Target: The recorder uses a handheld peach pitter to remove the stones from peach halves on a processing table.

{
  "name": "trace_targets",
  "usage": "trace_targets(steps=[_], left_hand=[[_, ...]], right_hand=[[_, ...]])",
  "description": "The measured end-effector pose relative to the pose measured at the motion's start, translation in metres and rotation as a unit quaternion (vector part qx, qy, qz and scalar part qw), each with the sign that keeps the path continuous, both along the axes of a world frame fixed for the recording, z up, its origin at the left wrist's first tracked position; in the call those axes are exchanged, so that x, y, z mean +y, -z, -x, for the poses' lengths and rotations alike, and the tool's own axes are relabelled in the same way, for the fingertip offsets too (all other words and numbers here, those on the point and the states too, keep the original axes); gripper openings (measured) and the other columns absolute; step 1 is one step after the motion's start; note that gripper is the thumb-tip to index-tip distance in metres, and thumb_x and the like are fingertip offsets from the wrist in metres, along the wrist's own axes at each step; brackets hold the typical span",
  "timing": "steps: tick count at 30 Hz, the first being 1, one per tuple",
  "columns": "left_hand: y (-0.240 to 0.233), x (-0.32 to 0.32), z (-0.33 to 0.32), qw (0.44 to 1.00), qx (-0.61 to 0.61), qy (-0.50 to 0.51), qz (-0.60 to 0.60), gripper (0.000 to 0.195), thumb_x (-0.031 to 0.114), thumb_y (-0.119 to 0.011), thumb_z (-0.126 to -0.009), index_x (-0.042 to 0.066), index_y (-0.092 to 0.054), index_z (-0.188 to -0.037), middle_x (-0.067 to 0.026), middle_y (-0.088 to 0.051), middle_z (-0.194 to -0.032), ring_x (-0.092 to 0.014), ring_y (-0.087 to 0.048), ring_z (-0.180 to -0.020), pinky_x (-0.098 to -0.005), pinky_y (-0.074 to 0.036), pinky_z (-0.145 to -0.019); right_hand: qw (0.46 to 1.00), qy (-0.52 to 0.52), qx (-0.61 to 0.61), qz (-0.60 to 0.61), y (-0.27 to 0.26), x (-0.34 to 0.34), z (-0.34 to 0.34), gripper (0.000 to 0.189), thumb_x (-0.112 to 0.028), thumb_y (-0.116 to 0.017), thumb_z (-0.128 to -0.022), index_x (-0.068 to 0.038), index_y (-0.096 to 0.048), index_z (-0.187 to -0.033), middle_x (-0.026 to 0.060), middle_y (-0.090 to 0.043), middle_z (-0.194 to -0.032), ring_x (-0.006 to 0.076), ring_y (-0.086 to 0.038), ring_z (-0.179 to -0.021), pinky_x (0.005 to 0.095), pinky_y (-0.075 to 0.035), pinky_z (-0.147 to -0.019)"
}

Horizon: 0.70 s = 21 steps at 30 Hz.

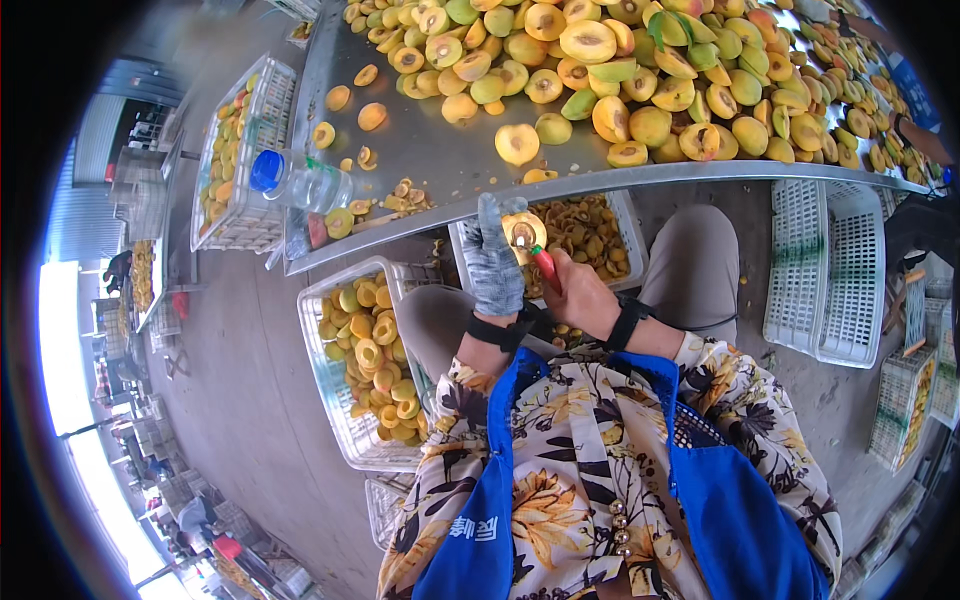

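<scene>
A grey-gloved hand, my left hand [495, 259], grips a halved yellow peach or similar stone fruit [534, 225] with its cut face up. My bare right hand [583, 296] is closed around a small pitting tool [549, 271] with a red handle and a green collar. The tool's metal tip meets the brown centre of the fruit half; its exact shape is hard to make out. Both hands are just in front of the metal table's edge, above a white crate [634, 240] of cut-out fruit scraps [585, 229].
Many fruit halves [592, 41] are heaped on the metal table [442, 150]. A plastic bottle [307, 182] lies near its left corner. Hollowed halves fill a white crate [367, 360] beside my left leg. White crates [825, 270] stand at right, and another person's arm [922, 139] shows far right.
</scene>
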<state>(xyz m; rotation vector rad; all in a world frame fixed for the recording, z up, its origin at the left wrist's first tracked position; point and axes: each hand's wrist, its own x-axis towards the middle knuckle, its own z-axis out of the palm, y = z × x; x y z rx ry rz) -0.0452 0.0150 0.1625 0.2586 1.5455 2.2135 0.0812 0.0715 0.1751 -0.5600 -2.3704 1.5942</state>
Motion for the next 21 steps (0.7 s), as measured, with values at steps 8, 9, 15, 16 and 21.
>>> trace_targets(steps=[8,9,15,16,21], left_hand=[[-0.023,-0.003,0.023,0.96,-0.133,0.238,0.06,0.04,0.041,-0.061,-0.082,0.001,-0.059,-0.083,-0.0125,-0.063,-0.075,-0.02,-0.062,-0.063,-0.0288,-0.053,-0.057],[-0.028,-0.002,0.022,0.954,-0.164,0.245,0.051,0.04,0.04,-0.061,-0.083,0.001,-0.059,-0.083,-0.0122,-0.063,-0.074,-0.021,-0.062,-0.063,-0.0289,-0.053,-0.057],[-0.032,-0.006,0.007,0.981,-0.134,0.137,-0.033,0.033,0.032,-0.06,-0.085,0.0,-0.058,-0.089,-0.013,-0.062,-0.075,-0.022,-0.061,-0.064,-0.0303,-0.053,-0.059],[-0.029,-0.006,0.007,0.981,-0.145,0.124,-0.025,0.032,0.031,-0.061,-0.084,0.0,-0.058,-0.09,-0.0131,-0.062,-0.075,-0.021,-0.061,-0.063,-0.0304,-0.053,-0.059],[-0.026,-0.006,0.001,0.997,-0.065,0.039,-0.003,0.026,0.026,-0.065,-0.082,0.0,-0.06,-0.085,-0.0122,-0.062,-0.073,-0.019,-0.061,-0.062,-0.0299,-0.052,-0.055]], right_hand=[[0.994,-0.092,-0.048,0.038,0.002,0.008,-0.007,0.018,-0.007,-0.053,-0.076,-0.002,-0.048,-0.093,0.0181,-0.055,-0.067,0.0324,-0.057,-0.063,0.0361,-0.045,-0.058],[0.991,-0.101,-0.046,0.073,0.001,0.013,-0.006,0.017,-0.008,-0.053,-0.077,-0.003,-0.048,-0.093,0.0162,-0.055,-0.068,0.0288,-0.057,-0.063,0.0347,-0.044,-0.058],[0.977,-0.124,-0.052,0.165,-0.007,0.017,-0.001,0.014,-0.009,-0.052,-0.078,-0.006,-0.05,-0.091,0.0069,-0.053,-0.069,0.0164,-0.054,-0.062,0.0299,-0.044,-0.059],[0.974,-0.133,-0.063,0.173,-0.008,0.017,-0.001,0.013,-0.009,-0.052,-0.077,-0.006,-0.05,-0.09,0.0062,-0.052,-0.07,0.0159,-0.054,-0.063,0.0297,-0.044,-0.059],[0.98,-0.144,-0.042,0.13,-0.03,0.012,0.001,0.016,-0.007,-0.052,-0.076,-0.006,-0.047,-0.091,0.0052,-0.051,-0.069,0.0121,-0.052,-0.051,0.0277,-0.043,-0.048]])
